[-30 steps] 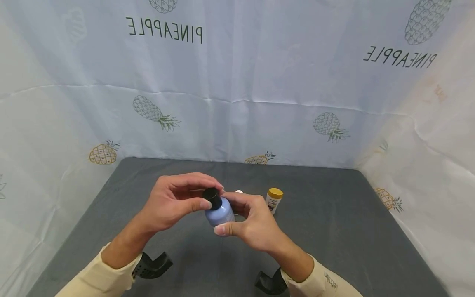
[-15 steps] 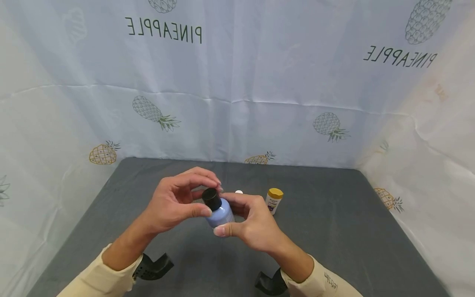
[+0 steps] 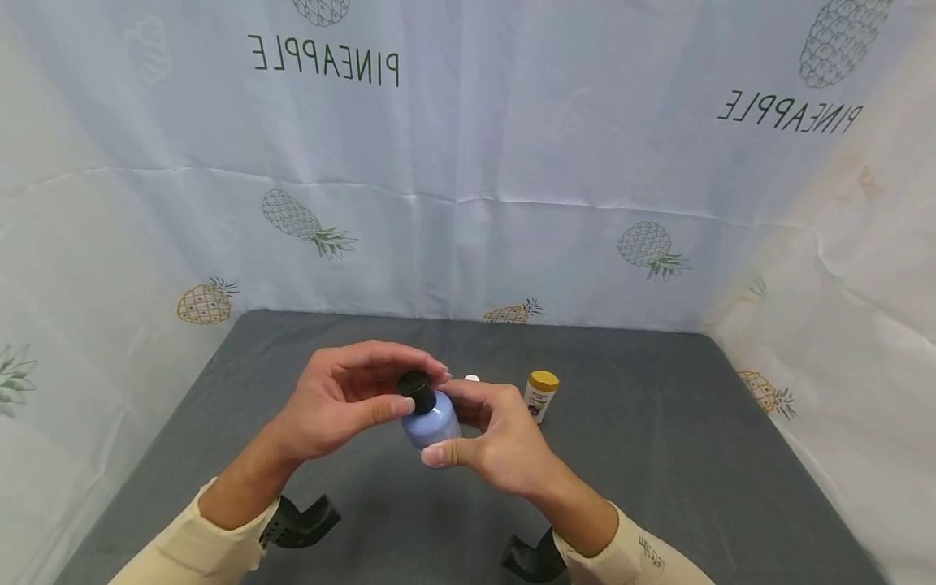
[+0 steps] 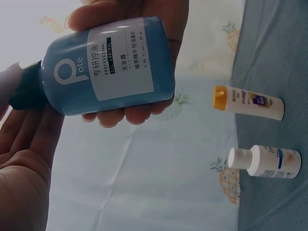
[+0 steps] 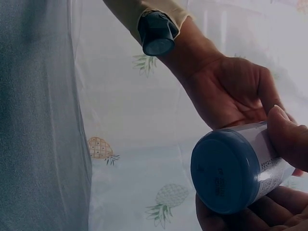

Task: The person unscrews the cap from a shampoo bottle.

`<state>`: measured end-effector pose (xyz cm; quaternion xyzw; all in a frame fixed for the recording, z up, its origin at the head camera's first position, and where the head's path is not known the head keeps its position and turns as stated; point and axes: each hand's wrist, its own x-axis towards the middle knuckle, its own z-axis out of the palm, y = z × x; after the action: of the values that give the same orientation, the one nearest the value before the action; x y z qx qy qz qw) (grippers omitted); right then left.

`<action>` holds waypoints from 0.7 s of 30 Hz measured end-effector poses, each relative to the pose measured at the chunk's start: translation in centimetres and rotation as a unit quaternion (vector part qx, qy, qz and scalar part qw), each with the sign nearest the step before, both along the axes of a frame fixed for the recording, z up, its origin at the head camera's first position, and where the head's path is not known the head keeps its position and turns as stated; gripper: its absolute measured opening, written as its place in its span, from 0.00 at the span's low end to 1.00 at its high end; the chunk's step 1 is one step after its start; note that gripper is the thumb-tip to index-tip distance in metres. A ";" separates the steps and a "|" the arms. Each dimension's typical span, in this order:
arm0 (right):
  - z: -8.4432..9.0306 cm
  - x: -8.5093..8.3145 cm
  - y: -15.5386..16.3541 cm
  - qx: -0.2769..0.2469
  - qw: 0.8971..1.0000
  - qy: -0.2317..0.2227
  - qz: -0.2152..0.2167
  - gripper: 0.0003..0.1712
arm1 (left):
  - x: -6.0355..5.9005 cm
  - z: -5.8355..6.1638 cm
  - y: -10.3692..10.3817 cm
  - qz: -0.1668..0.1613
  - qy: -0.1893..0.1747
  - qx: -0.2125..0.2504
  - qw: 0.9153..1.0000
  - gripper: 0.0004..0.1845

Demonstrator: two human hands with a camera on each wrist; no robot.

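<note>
Pinching black cap (image 3: 417, 388): left hand (image 3: 332, 402) | right hand (image 3: 500, 443) curled round blue bottle (image 3: 433, 422)

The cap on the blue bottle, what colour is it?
Black. The cap, pinched by the left hand, tops the blue bottle; the head view shows it best.

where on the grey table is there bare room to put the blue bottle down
Bare grey table lies left of the left hand, and a wide patch between the yellow-capped tube and the right curtain wall. It is crowded behind the blue bottle, where the white-capped bottle and the tube stand.
</note>
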<state>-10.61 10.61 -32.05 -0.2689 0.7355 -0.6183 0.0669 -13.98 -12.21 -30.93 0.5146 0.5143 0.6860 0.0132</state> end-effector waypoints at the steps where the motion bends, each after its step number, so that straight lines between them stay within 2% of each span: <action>1: 0.0 0.0 0.0 0.001 1.000 0.000 0.000 0.33 | 0.0 0.0 0.0 0.006 0.002 0.002 1.000 0.22; 9: 0.1 0.0 0.0 0.006 1.000 -0.002 0.000 0.33 | 0.0 -0.2 0.2 0.071 0.012 0.002 0.997 0.21; 13: 0.1 0.0 0.0 0.003 1.000 0.000 0.004 0.33 | 0.1 -0.2 0.4 0.091 0.012 -0.006 0.996 0.19; 17: 0.1 0.1 0.1 0.006 1.000 0.001 0.003 0.33 | 0.0 -0.2 0.3 0.082 0.003 -0.008 0.997 0.19; 21: 0.2 0.1 0.1 0.007 1.000 -0.002 0.001 0.33 | -0.2 -0.1 -0.1 0.039 0.001 -0.001 0.999 0.21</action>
<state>-10.55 10.72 -31.89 -0.2682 0.7393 -0.6136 0.0707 -14.16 -12.31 -31.00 0.4945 0.5346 0.6852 -0.0137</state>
